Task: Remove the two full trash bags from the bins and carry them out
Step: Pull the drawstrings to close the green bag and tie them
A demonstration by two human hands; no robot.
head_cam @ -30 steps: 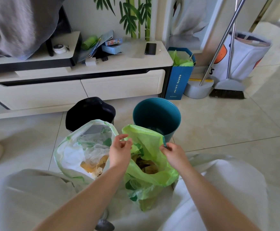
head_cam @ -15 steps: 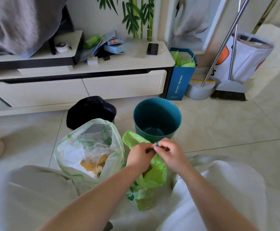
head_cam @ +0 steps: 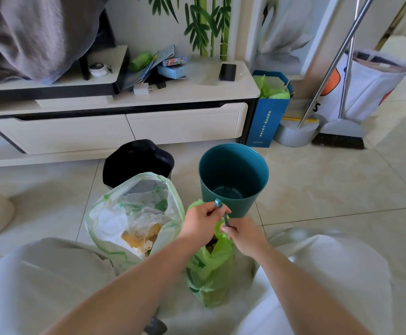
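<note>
Two filled trash bags stand on the floor between my knees. The white bag with green print (head_cam: 134,218) is on the left, its mouth wide open over paper and yellow scraps. To its right is the bright green bag (head_cam: 209,269), its mouth gathered together. My left hand (head_cam: 202,223) and my right hand (head_cam: 243,235) both pinch the green bag's teal drawstring at the top, fingers nearly touching. Behind the bags stand a black bin (head_cam: 138,160) and a teal bin (head_cam: 233,175), both without a bag inside.
A low white TV cabinet (head_cam: 124,126) runs along the wall behind the bins. Right of it stand a blue paper bag (head_cam: 267,122), a grey dustpan (head_cam: 293,134), a broom (head_cam: 339,136) and a white tote (head_cam: 366,88). Tiled floor stretches to the right.
The green bag's mouth went from spread open to gathered shut. My hands came together at its top, and a teal drawstring loop now shows above my left hand.
</note>
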